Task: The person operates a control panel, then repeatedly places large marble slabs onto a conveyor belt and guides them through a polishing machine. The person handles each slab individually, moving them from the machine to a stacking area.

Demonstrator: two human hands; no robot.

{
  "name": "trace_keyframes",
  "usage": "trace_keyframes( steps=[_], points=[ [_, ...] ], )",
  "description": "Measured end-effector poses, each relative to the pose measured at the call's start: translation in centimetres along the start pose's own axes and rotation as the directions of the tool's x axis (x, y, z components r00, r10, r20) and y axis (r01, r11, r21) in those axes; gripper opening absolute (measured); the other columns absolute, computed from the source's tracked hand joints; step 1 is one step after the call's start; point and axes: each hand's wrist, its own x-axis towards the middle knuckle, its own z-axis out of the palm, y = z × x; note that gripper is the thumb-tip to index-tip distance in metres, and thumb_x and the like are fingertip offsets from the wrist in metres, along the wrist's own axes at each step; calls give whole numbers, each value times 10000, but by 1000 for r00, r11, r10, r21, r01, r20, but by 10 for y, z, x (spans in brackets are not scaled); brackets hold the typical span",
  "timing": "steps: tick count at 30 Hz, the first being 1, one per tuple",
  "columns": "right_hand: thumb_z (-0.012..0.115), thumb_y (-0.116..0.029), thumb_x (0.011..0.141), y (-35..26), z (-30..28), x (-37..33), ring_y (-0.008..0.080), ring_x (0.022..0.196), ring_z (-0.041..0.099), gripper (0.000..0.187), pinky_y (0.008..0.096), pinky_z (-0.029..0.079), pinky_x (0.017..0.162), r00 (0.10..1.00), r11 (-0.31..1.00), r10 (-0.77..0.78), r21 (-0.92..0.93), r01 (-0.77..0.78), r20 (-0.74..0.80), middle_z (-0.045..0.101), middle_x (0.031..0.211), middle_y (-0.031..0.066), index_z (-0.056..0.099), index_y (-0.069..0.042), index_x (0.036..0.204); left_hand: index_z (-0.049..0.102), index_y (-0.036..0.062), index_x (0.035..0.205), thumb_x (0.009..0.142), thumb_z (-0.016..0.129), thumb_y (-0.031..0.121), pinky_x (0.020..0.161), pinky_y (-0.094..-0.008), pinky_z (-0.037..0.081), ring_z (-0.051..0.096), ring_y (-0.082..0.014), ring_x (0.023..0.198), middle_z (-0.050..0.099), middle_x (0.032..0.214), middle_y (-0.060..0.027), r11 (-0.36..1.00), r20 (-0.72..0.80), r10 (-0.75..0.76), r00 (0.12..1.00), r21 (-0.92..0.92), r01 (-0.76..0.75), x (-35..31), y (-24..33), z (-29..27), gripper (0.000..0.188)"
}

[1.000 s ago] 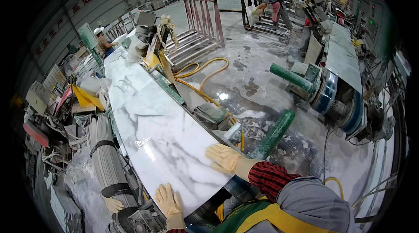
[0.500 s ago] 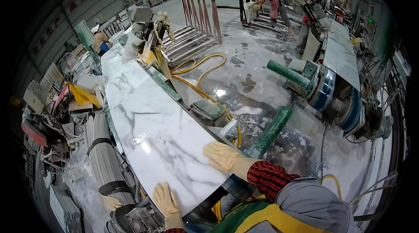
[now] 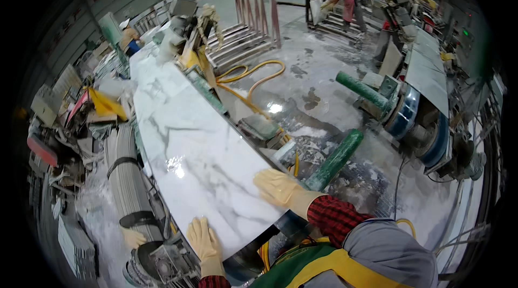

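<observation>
A long white stone-look slab (image 3: 189,148) with grey veins runs from just in front of me toward the far left, its surface glossy. At its near left corner lies my left hand (image 3: 205,242), in a cream rubber glove, fingers stretched out over the edge area. My right hand (image 3: 281,188), gloved alike, rests flat on the slab's right edge, fingers together and extended. Neither hand is wrapped round anything. The thumb side of the right hand is hard to make out. Beneath the slab's near end, a dark blue drum-like part (image 3: 243,266) partly shows.
A green roller (image 3: 337,159) juts out right of my right hand. Yellow hose (image 3: 268,65) loops over the wet floor. Left of the slab stand a strapped grey bundle (image 3: 125,175) and a loose glove (image 3: 133,238). Another person (image 3: 348,5) works beside a far rack.
The whole view has shifted slightly, with the scene a little higher and farther right. Both hands stay on the slab in nearly the same places.
</observation>
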Motion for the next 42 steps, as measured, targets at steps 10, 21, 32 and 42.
trace_keyframes(
  steps=[10,21,32,42],
  points=[
    [709,-182,957,-10,-11,6,456,1288,635,410,544,490,1167,994,997,-67,36,70,-89,677,1367,241,669,29,1306,593,92,1543,1068,648,198,1279,-596,339,505,-483,1471,559,1617,-236,999,-46,-11,999,33,13,-6,0,1,490],
    [686,-165,961,-14,-14,3,464,1277,637,387,539,491,1164,992,995,-76,52,81,-97,675,1360,248,661,17,1301,581,86,1570,1060,691,294,1303,-591,308,461,-493,1519,540,1646,-251,998,27,-61,998,13,60,-9,10,-9,562],
    [683,-138,951,-18,-16,0,444,1249,644,364,526,502,1141,995,997,-62,37,65,-84,682,1329,232,664,15,1281,586,90,1559,1042,676,324,1290,-605,322,480,-475,1510,545,1634,-242,997,17,-75,997,34,74,-17,12,-5,575],
    [695,-128,931,-21,-20,-5,439,1242,647,388,520,512,1128,997,998,-52,38,54,-57,680,1338,219,658,15,1290,585,90,1553,1046,670,321,1294,-606,314,479,-481,1513,545,1635,-237,997,8,-76,997,29,76,-23,13,-3,563]
  ],
)
